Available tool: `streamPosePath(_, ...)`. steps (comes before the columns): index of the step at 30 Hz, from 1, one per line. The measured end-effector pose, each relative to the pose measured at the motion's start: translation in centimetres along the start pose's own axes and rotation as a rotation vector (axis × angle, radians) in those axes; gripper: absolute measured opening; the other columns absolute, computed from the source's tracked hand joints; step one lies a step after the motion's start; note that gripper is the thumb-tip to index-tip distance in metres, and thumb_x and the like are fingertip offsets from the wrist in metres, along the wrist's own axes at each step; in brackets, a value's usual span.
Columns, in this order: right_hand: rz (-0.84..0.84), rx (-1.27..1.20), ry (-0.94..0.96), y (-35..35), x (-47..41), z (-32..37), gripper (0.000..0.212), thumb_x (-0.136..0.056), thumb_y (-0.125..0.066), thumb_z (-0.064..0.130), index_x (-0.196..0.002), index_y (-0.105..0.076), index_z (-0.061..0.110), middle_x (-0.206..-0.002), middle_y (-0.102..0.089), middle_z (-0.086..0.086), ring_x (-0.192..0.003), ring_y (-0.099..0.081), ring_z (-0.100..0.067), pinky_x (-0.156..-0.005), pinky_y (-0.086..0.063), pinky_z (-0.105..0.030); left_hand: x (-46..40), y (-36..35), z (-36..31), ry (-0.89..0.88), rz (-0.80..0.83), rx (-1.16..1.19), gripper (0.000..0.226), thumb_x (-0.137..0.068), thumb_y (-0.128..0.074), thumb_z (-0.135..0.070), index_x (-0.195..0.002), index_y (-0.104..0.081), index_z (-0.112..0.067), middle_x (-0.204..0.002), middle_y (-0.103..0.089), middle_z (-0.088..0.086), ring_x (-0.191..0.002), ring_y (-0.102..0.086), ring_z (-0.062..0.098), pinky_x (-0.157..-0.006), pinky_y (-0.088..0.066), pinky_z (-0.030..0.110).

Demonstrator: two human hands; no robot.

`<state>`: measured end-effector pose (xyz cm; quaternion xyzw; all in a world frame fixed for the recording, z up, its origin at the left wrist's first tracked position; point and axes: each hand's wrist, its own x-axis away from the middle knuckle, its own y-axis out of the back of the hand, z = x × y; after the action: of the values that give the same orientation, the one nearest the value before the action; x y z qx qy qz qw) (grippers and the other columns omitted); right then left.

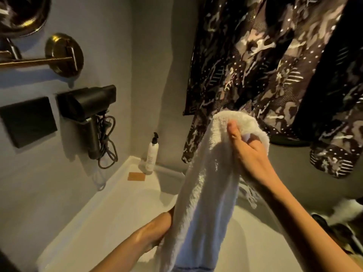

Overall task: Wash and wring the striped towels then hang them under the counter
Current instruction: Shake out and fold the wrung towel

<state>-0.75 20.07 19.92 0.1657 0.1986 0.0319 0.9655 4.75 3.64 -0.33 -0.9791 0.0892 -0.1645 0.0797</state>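
Note:
A white fluffy towel [208,185] hangs lengthwise in front of me over the white counter [110,211]; a faint bluish stripe shows at its bottom edge. My right hand [247,152] grips the towel's bunched top end, thumb pointing up. My left hand [159,230] reaches in lower down at the towel's left edge. Its fingers are hidden behind the cloth, so how they lie cannot be seen. A fringe of the towel shows behind my right forearm.
A white pump bottle [151,155] stands in the counter's far corner beside a small tan card [136,176]. A black hair dryer [86,112] with a coiled cord hangs on the left wall below a brass rail [37,60]. Dark patterned garments [275,65] hang at the upper right.

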Motion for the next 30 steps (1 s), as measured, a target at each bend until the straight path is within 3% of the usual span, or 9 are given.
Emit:
streamPosePath(4, -0.018, -0.269, -0.120, 0.6, -0.2, -0.5, 0.101, -0.072, -0.059, 0.075, -0.093, -0.051, -0.024, -0.072, -0.055, -0.023, -0.076, -0.053, -0.023, -0.073, -0.047, -0.033, -0.9, -0.2, -1.9, -0.061, 0.142, 0.426, 0.077, -0.090, -0.043, -0.079, -0.142, -0.059, -0.025, -0.146, -0.059, 0.008, -0.137, -0.054, 0.026, -0.119, -0.036, 0.047)
streamPosePath(6, 0.008, -0.412, -0.208, 1.0, -0.2, -0.3, 0.106, -0.072, -0.065, 0.072, -0.112, -0.045, -0.024, -0.104, -0.060, -0.045, -0.096, -0.063, -0.036, -0.097, -0.053, -0.052, -1.4, -0.3, -3.7, -0.058, 0.242, 0.662, 0.089, -0.084, -0.048, -0.083, -0.146, -0.054, -0.019, -0.152, -0.051, 0.017, -0.142, -0.046, 0.036, -0.121, -0.030, 0.051)
streamPosePath(8, 0.072, -0.521, -0.286, 2.1, -0.6, -1.1, 0.098, -0.078, -0.070, 0.067, -0.129, -0.049, -0.014, -0.122, -0.055, -0.046, -0.107, -0.064, -0.052, -0.096, -0.051, -0.068, -2.0, -0.8, -5.5, -0.024, 0.280, 0.654, 0.084, -0.085, -0.054, -0.079, -0.144, -0.057, -0.019, -0.149, -0.054, 0.016, -0.140, -0.049, 0.035, -0.118, -0.036, 0.050)
streamPosePath(12, 0.301, -0.412, -0.335, 5.5, -1.7, -2.5, 0.051, -0.079, -0.077, 0.057, -0.108, -0.078, 0.015, -0.111, -0.078, -0.014, -0.102, -0.075, -0.030, -0.077, -0.062, -0.034, -1.8, 0.0, -9.2, -0.117, 0.137, 0.516, 0.050, -0.073, -0.084, -0.037, -0.112, -0.078, -0.007, -0.113, -0.074, 0.019, -0.102, -0.073, 0.032, -0.090, -0.059, 0.044)
streamPosePath(19, 0.339, 0.052, -0.424, 10.4, -3.1, -5.3, 0.058, -0.065, -0.084, 0.046, -0.085, -0.072, -0.006, -0.086, -0.072, -0.027, -0.063, -0.067, -0.024, -0.066, -0.054, -0.032, 0.0, 4.6, -15.2, -0.448, -0.162, 0.450, 0.015, -0.086, -0.070, -0.024, -0.075, -0.075, -0.015, -0.072, -0.069, 0.005, -0.071, -0.068, 0.018, -0.061, -0.059, 0.032)
streamPosePath(23, 0.252, -0.138, -0.562, 12.2, -3.0, -6.3, 0.053, -0.072, -0.082, 0.030, -0.115, -0.074, 0.000, -0.121, -0.072, -0.021, -0.110, -0.068, -0.038, -0.089, -0.057, -0.045, -0.1, 5.8, -16.6, -0.471, -0.333, 0.445, 0.016, -0.088, -0.064, 0.000, -0.100, -0.064, -0.010, -0.086, -0.069, 0.012, -0.084, -0.069, 0.026, -0.073, -0.061, 0.035)
streamPosePath(25, 0.183, -0.252, -0.559, 12.6, -3.1, -6.1, 0.052, -0.074, -0.079, 0.025, -0.118, -0.073, -0.002, -0.122, -0.073, -0.015, -0.106, -0.069, -0.031, -0.088, -0.056, -0.040, 0.3, 6.5, -16.6, -0.430, -0.287, 0.457, 0.011, -0.092, -0.067, -0.017, -0.093, -0.075, -0.008, -0.091, -0.074, 0.014, -0.093, -0.073, 0.031, -0.075, -0.061, 0.038)
streamPosePath(28, 0.079, -0.464, -0.523, 12.4, -3.1, -5.8, 0.041, -0.080, -0.074, 0.018, -0.114, -0.071, -0.005, -0.101, -0.075, -0.014, -0.086, -0.070, -0.022, -0.082, -0.054, -0.034, 0.1, 7.7, -15.6, -0.281, -0.245, 0.632, 0.056, -0.093, -0.058, -0.055, -0.101, -0.081, -0.005, -0.103, -0.078, 0.017, -0.094, -0.076, 0.034, -0.078, -0.062, 0.046)
streamPosePath(30, 0.039, -0.613, -0.522, 11.7, -2.9, -5.2, 0.016, -0.085, -0.071, 0.019, -0.092, -0.075, 0.005, -0.076, -0.075, -0.004, -0.065, -0.072, -0.015, -0.071, -0.055, -0.033, -0.7, 7.6, -14.4, -0.152, -0.250, 0.657, 0.043, -0.097, -0.057, -0.047, -0.099, -0.074, -0.008, -0.091, -0.077, 0.014, -0.080, -0.076, 0.030, -0.073, -0.062, 0.042)
